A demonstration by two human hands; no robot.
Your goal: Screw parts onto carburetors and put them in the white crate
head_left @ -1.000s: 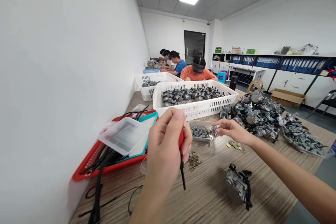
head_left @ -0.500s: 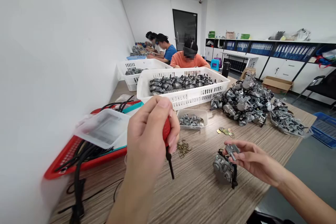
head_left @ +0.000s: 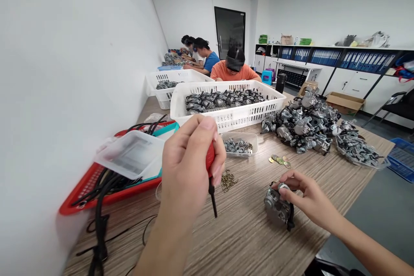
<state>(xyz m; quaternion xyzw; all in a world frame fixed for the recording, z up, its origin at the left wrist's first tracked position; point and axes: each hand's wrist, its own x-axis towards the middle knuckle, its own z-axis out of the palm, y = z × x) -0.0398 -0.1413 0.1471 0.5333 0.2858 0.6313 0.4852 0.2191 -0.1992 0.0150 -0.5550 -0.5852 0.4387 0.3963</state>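
Observation:
My left hand (head_left: 190,159) is wrapped round the red handle of a screwdriver (head_left: 210,159), its dark shaft pointing down over the table. On the right, my right hand (head_left: 300,192) pinches a small metal part (head_left: 283,186) at the top of a grey carburetor-like unit (head_left: 276,207) standing on the table. Small brass screws (head_left: 229,180) lie just right of the screwdriver. Farther back are several round brass discs (head_left: 280,161) and a clear tray (head_left: 239,144) of small metal parts.
A white crate (head_left: 226,112) of metal units stands behind, with a heap of units (head_left: 305,123) at its right. A red basket (head_left: 113,198) with black hoses is at left. People sit beyond the crates.
My right hand has lowered the small metal part onto the top of the unit. My left hand still holds the screwdriver; the view has shifted slightly.

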